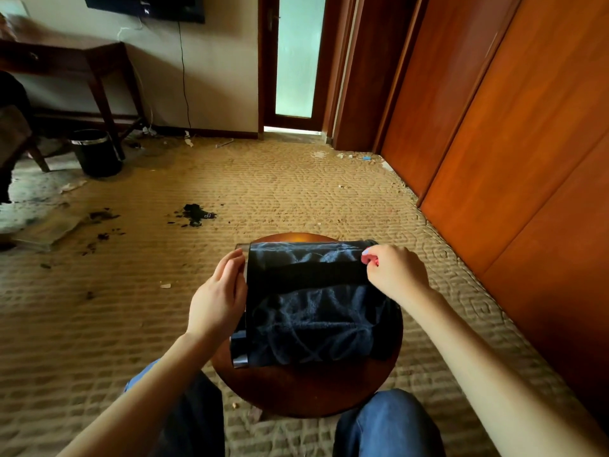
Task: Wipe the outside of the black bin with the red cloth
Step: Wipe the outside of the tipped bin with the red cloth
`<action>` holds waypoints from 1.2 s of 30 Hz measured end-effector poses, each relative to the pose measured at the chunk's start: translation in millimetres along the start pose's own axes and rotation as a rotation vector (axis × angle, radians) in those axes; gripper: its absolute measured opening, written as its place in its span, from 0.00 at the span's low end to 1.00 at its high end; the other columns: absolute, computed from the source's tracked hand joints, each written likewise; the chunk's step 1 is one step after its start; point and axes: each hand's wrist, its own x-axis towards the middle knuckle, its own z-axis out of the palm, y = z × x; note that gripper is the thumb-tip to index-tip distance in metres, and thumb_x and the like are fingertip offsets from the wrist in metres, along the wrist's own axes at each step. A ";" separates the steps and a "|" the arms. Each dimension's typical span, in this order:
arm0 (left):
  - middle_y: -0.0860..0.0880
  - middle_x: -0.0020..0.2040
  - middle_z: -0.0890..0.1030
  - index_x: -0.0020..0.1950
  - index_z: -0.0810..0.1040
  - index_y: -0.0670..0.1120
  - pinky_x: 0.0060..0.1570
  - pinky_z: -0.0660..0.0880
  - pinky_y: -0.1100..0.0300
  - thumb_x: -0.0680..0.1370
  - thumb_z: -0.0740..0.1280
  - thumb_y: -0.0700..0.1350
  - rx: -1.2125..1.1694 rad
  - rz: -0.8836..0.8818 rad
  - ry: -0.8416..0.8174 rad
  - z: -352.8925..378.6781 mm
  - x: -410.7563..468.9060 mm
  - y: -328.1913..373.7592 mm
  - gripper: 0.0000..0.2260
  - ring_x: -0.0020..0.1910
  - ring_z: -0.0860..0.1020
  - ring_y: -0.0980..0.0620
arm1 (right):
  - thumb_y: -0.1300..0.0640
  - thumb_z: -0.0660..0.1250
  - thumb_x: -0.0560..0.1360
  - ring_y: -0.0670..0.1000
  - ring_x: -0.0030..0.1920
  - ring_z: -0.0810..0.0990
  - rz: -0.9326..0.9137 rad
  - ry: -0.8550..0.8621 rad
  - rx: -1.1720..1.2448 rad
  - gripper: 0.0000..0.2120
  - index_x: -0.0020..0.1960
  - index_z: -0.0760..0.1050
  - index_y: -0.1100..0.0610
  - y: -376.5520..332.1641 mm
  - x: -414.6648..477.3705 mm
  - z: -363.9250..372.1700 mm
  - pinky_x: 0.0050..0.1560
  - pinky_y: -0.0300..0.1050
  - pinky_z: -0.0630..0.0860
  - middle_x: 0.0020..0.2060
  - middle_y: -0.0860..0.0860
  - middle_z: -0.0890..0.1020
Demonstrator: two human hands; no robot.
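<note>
Black bin [313, 311]: on its side, across the round stool [296, 390].
Left hand [219, 298]: fingers straight, flat against the bin's left side.
Right hand [395, 272]: curled, pinching the red cloth [369, 259] at the bin's far right corner.

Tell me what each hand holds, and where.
The right hand grips the bunched red cloth at the black bin's far right edge; left hand rests flat on its left end, gripping nothing.
</note>
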 end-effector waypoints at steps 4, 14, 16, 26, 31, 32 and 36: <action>0.51 0.70 0.71 0.66 0.72 0.44 0.45 0.78 0.52 0.83 0.53 0.50 0.001 -0.047 -0.004 0.1 12.0 2.5 0.17 0.55 0.79 0.45 | 0.58 0.60 0.75 0.53 0.55 0.79 -0.195 0.001 0.022 0.16 0.57 0.79 0.46 -15.5 -22.9 8.8 0.50 0.42 0.74 0.58 0.45 0.81; 0.50 0.71 0.70 0.68 0.70 0.44 0.46 0.78 0.52 0.81 0.52 0.50 0.037 -0.024 -0.044 -1.8 12.2 -1.3 0.19 0.54 0.79 0.43 | 0.58 0.59 0.74 0.55 0.48 0.80 -0.188 -0.048 0.027 0.14 0.53 0.80 0.46 -11.1 -15.9 3.1 0.45 0.43 0.76 0.49 0.48 0.83; 0.51 0.73 0.67 0.70 0.68 0.45 0.50 0.76 0.54 0.82 0.52 0.48 0.002 -0.072 -0.067 -0.2 16.4 0.6 0.18 0.60 0.77 0.46 | 0.57 0.59 0.75 0.51 0.46 0.80 -0.272 -0.077 0.064 0.15 0.54 0.80 0.45 -14.5 -25.5 3.7 0.43 0.41 0.74 0.49 0.44 0.83; 0.54 0.75 0.63 0.73 0.65 0.47 0.51 0.73 0.57 0.83 0.53 0.46 -0.041 -0.116 -0.118 0.1 18.6 0.8 0.19 0.64 0.74 0.48 | 0.55 0.59 0.73 0.50 0.47 0.81 -0.275 -0.079 0.097 0.15 0.54 0.79 0.45 -14.1 -17.4 9.0 0.45 0.42 0.75 0.48 0.43 0.83; 0.53 0.75 0.64 0.73 0.66 0.45 0.50 0.73 0.58 0.82 0.54 0.45 -0.034 -0.074 -0.113 0.2 12.4 -1.1 0.18 0.62 0.75 0.49 | 0.57 0.60 0.74 0.52 0.44 0.80 -0.095 -0.054 0.089 0.13 0.51 0.79 0.43 9.7 3.4 -2.5 0.40 0.40 0.73 0.47 0.46 0.83; 0.53 0.75 0.64 0.72 0.66 0.45 0.49 0.74 0.58 0.82 0.54 0.45 -0.033 -0.070 -0.111 0.4 10.9 -1.4 0.18 0.61 0.75 0.49 | 0.57 0.60 0.74 0.54 0.46 0.80 -0.078 -0.018 0.068 0.13 0.51 0.78 0.44 10.4 3.4 -1.5 0.41 0.41 0.73 0.47 0.48 0.83; 0.52 0.74 0.65 0.71 0.67 0.44 0.49 0.74 0.57 0.82 0.55 0.44 -0.049 -0.078 -0.098 0.2 11.3 0.0 0.17 0.61 0.76 0.47 | 0.57 0.60 0.75 0.52 0.45 0.80 -0.270 -0.045 0.051 0.14 0.56 0.78 0.46 -13.6 -22.1 6.5 0.38 0.40 0.69 0.48 0.46 0.83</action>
